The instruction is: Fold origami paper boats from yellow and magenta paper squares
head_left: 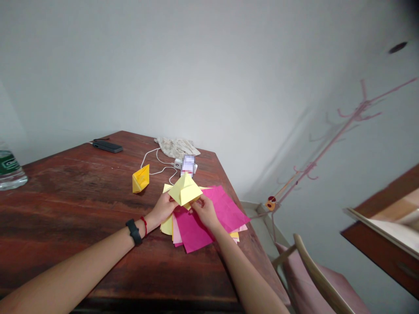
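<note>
Between both hands, a pale yellow folded paper [186, 190] is held up over a stack of coloured sheets. It has a raised, pointed middle and angled flaps. My left hand [163, 208] grips its left corner; a dark band and a red string circle that wrist. My right hand [204, 210] pinches the lower right edge, with some fingertips hidden beneath the paper. Under my right hand lies a magenta sheet [199, 231], on top of pink and yellow sheets. A folded orange-yellow paper piece [141, 179] stands on the table to the left.
The dark reddish wooden table [78, 209] carries a black device [107, 145], a plastic bottle [11, 168], a crumpled cloth [176, 147], white cables and a blurred-out phone screen [188, 163]. A pink coat rack [340, 135] and a chair [317, 279] are at the right.
</note>
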Demonstrator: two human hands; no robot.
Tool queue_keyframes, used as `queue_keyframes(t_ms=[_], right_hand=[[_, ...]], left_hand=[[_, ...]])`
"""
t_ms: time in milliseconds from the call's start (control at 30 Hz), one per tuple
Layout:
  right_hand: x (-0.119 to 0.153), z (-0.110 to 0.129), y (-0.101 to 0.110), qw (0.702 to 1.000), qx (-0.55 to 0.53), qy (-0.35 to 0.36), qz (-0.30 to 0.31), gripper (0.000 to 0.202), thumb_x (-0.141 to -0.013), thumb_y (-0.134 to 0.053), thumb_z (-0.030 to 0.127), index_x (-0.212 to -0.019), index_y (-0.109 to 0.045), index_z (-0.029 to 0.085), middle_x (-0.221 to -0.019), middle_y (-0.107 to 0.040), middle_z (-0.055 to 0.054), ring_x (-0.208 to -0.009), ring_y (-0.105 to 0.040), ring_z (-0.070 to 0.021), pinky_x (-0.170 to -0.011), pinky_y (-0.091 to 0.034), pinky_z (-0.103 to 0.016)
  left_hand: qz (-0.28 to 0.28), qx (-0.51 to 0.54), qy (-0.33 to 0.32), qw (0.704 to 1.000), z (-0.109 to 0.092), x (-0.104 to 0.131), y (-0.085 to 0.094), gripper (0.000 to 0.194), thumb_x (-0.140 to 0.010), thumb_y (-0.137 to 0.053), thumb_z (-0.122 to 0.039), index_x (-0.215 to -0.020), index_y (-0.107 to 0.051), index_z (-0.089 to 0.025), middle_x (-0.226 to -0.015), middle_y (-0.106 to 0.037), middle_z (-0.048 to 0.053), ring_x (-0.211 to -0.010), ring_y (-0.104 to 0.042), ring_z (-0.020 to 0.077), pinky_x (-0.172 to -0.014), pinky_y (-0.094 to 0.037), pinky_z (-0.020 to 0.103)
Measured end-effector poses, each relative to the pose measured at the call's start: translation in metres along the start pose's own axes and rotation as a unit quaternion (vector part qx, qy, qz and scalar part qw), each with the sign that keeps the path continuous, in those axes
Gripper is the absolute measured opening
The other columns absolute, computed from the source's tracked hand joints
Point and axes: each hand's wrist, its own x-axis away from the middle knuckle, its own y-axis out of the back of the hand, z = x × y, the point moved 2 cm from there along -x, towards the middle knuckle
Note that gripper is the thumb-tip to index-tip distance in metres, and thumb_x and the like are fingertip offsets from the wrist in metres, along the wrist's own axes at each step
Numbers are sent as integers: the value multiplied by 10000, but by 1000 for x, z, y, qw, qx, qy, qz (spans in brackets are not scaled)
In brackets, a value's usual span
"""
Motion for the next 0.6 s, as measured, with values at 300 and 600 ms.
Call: queue_keyframes(t_ms=[300, 600], right_hand=[[1, -7, 4, 999, 46, -8, 6, 250, -796, -681, 367, -942, -627, 172, -641, -632, 16, -497, -582, -132, -487, -482, -244], [3, -5, 8, 990, 93, 103, -27, 673, -803, -680, 254, -1417, -406, 240, -1105, -672, -86, -957, -671, -212, -791, -570, -342]], left_hand=[[-26, -139, -150, 979, -9, 0, 12, 556, -798, -626, -138, -1343, -542, -212, -1356, -619, 108, -1231, -596, 251, -1028, -472, 387], [-22, -221, -165, 961, 4, -2, 17, 383, -780, -522, -40, -1066, -713, -207, -1243, -684, 83, -1190, -616, 235, -1064, -457, 430]])
